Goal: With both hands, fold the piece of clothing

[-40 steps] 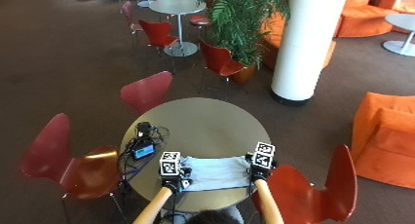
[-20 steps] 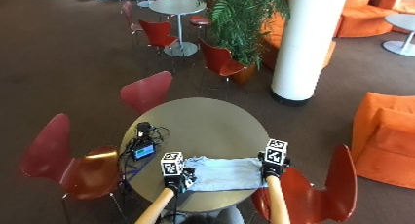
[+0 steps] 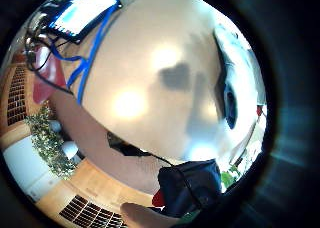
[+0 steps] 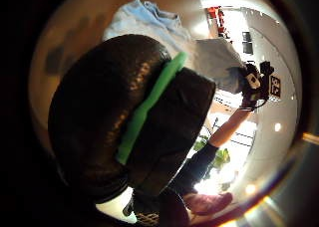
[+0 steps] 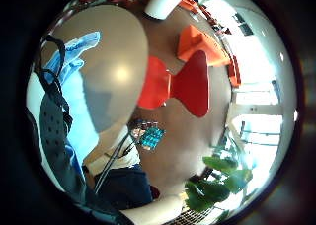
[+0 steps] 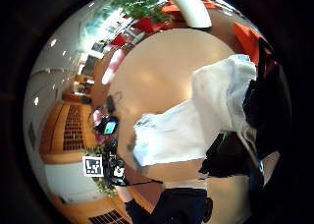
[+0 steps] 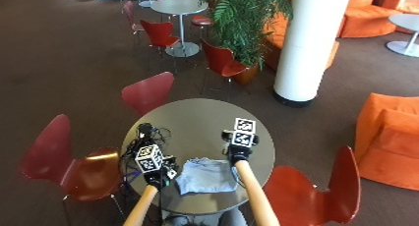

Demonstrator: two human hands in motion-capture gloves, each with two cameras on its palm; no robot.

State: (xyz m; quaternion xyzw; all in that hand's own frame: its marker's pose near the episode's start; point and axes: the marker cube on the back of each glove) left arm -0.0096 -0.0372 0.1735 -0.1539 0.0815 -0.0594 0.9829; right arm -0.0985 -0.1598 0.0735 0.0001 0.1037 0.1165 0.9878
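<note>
On the round bench point(image 7: 196, 118) the light blue garment point(image 7: 206, 175) lies bunched near the 6 o'clock edge, right in front of the person. The left hand point(image 7: 157, 174) sits at the garment's 9 o'clock side, just beside its edge; its palm view shows black gloved fingers point(image 4: 124, 117) curled in close to the camera with cloth point(image 4: 149, 20) beyond them, but whether they pinch the fabric I cannot tell. The right hand point(image 7: 239, 150) is up at the garment's 1 o'clock corner, raised over the bench, and its thumb-side view shows the cloth point(image 6: 196, 121) running from the bench up into the gloved fingers point(image 6: 255, 106), so this hand grips the garment's edge. A tangle of cables with a small lit device point(image 7: 145, 135) rests on the bench at 9 o'clock. Red chairs point(image 7: 72, 162) ring the bench, with a white pillar point(image 7: 308, 39) and a potted plant point(image 7: 245, 19) off towards 12 o'clock.
</note>
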